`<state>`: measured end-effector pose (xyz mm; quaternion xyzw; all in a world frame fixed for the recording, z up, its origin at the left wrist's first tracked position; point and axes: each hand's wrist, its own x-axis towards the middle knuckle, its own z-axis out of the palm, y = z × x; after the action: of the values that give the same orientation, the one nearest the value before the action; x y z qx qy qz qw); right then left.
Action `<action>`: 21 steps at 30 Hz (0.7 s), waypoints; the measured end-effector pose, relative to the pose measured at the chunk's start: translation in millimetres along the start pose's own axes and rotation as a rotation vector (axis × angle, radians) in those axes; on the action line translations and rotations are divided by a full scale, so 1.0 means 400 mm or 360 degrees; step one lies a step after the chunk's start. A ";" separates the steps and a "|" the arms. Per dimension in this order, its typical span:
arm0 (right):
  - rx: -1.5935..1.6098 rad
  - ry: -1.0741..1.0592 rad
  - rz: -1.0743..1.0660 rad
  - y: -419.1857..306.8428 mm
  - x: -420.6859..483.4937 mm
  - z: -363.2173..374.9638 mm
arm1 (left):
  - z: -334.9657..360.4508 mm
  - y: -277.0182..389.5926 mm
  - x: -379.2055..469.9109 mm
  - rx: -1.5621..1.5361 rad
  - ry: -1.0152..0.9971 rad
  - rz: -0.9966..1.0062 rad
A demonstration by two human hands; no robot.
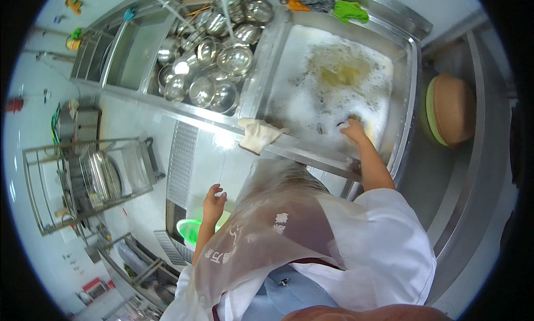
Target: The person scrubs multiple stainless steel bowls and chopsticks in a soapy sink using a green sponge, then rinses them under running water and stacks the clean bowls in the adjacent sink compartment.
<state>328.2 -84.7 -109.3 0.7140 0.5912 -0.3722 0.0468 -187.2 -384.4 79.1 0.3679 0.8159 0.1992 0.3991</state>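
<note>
My right hand (353, 129) is at the soapy water in a large stainless-steel sink (406, 81), near its front edge. Its fingers are curled beside a small pale item with a dark edge (343, 124); foam and fingers hide whether they grip it. White suds (292, 87) cover much of the water, with a murky yellowish patch in the middle. Away from the sink, my left hand (214, 202) hangs at my side with loosely bent fingers and nothing in it. A cream-coloured cloth (259, 135) lies over the sink's front rim, between both hands.
Left of the suds, another basin holds many shiny metal bowls (202, 91). Green (350, 11) and orange (297, 4) cloths lie on the back ledge. A round brown-and-green object (454, 110) stands at right. A metal rack cart (96, 175) and a green basin (190, 230) are at left.
</note>
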 end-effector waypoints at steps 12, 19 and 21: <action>0.0596 0.0527 -0.0367 -0.043 -0.568 -0.315 | 0.130 0.235 0.244 0.0969 0.0112 0.1529; -0.0404 0.0190 -0.0427 -0.052 -0.802 -0.026 | 0.213 0.300 0.351 0.1280 -0.0346 0.1795; -0.0544 0.0006 -0.0316 -0.049 -0.844 0.041 | 0.227 0.273 0.337 0.1188 -0.0485 0.1882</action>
<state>295.0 -360.6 84.3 0.6347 0.7133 -0.2678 0.1293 -121.8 -208.2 23.9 0.8843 0.4286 0.0361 0.1815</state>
